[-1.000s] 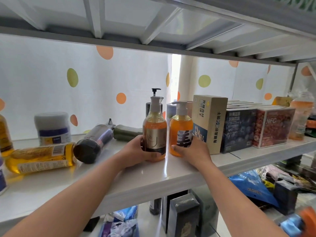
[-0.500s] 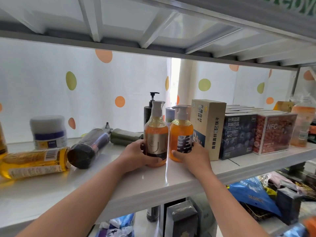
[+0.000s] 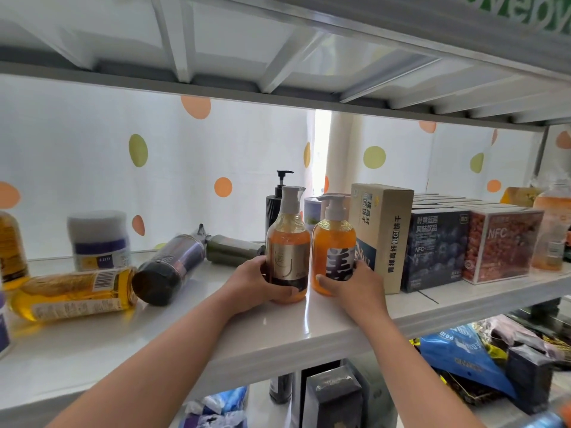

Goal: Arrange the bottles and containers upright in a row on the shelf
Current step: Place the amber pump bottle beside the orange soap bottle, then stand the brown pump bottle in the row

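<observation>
Two orange pump bottles stand upright side by side on the white shelf (image 3: pixel 272 332). My left hand (image 3: pixel 253 285) grips the gold-labelled pump bottle (image 3: pixel 288 242). My right hand (image 3: pixel 352 287) grips the pump bottle with the black-and-white label (image 3: pixel 333 242). A black pump bottle (image 3: pixel 275 202) stands upright behind them. To the left, a dark bottle (image 3: pixel 168 270), a green bottle (image 3: pixel 231 250) and a yellow oil bottle (image 3: pixel 74 293) lie on their sides. A white jar (image 3: pixel 99 240) stands at the back left.
A beige carton (image 3: pixel 386 233) stands right beside the right pump bottle, then a blue box (image 3: pixel 435 245) and a red box (image 3: pixel 500 242). An orange drink bottle (image 3: pixel 553 230) stands far right. The upper shelf's frame (image 3: pixel 278 91) hangs overhead. Bags and boxes fill the lower shelf (image 3: pixel 463 359).
Both hands keep their hold on the two pump bottles; the bottles now stand a little closer together. The view has shifted slightly upward and leftward.
</observation>
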The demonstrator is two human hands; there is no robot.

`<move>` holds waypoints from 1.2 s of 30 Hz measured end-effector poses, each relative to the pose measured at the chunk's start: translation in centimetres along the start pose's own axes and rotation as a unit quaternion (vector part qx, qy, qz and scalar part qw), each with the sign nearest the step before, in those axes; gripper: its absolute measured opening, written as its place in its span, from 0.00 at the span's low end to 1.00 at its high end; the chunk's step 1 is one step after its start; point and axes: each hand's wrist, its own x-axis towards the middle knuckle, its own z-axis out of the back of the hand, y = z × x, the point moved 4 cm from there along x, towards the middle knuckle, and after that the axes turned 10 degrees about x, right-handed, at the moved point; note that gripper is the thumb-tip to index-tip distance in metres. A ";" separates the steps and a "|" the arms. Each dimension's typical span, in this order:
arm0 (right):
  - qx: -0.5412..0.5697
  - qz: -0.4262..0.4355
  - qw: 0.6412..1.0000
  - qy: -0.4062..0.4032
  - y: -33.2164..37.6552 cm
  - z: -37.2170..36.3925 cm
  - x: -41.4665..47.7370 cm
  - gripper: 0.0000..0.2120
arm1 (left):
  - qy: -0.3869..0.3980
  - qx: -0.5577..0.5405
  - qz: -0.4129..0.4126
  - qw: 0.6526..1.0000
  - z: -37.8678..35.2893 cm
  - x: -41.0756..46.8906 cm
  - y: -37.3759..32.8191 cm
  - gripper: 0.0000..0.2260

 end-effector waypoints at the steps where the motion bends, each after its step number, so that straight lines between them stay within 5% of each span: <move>1: -0.004 0.001 1.000 0.001 0.1 0.0 0.0 0.29 | 0.000 -0.001 0.001 1.000 0.0 0.0 0.0 0.26; 11: -0.016 -0.007 1.000 0.007 0.5 0.2 -0.4 0.30 | 0.031 -0.008 0.021 0.999 0.2 -0.4 -0.4 0.29; 16: 0.037 0.025 0.997 -0.066 2.1 0.3 -2.5 0.32 | 0.085 0.069 0.051 0.993 1.6 -1.1 -1.2 0.28; 22: 0.053 0.146 0.976 -0.150 7.0 -1.3 -6.0 0.11 | -0.011 0.184 0.043 0.982 6.2 -3.0 -1.4 0.09; 28: 0.071 0.190 0.978 -0.045 12.4 -6.3 -8.2 0.07 | -0.150 0.229 -0.010 0.962 10.8 -5.9 -2.3 0.08; 32: 0.051 0.116 0.988 0.089 13.2 -10.4 -8.2 0.06 | -0.232 0.210 -0.005 0.950 14.7 -6.3 -2.1 0.09; 36: 0.093 0.033 0.987 0.128 13.1 -12.9 -6.9 0.10 | -0.247 0.201 0.020 0.948 16.5 -5.8 -0.4 0.11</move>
